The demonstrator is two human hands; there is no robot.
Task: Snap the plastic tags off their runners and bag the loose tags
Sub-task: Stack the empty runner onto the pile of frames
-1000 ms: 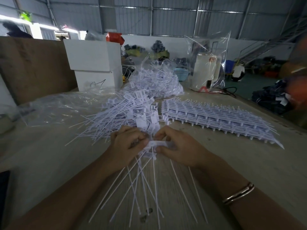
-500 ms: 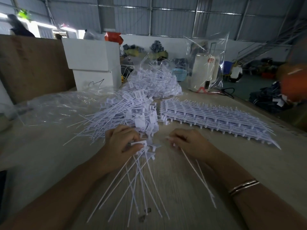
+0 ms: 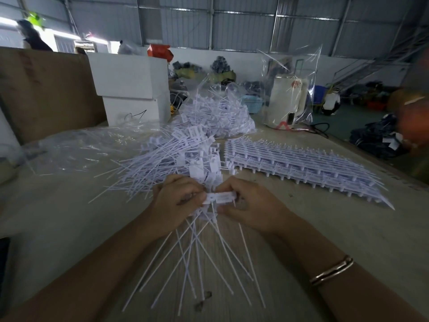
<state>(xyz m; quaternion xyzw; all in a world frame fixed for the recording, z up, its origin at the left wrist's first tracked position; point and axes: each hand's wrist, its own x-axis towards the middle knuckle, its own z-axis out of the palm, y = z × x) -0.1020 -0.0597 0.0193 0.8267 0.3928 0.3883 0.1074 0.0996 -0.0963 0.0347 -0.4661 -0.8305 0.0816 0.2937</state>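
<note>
Both hands are gripping one white tag strip (image 3: 220, 197) just above the counter (image 3: 348, 228): the left hand (image 3: 177, 202) is pinching its left end, the right hand (image 3: 251, 203) its right. Loose tags (image 3: 167, 159) are lying just behind; runners (image 3: 301, 166) are stacked to the right.

Pale wood-grain tabletop (image 3: 69, 228). On it: heap of loose white tags (image 3: 167, 159) at center, flat stack of tags on runners (image 3: 301, 166) to its right, clear plastic bags (image 3: 76, 149) at left, a filled bag of tags (image 3: 218, 115) behind, white boxes (image 3: 132, 89) far left, fanned tag stems (image 3: 197, 256) in front.
</note>
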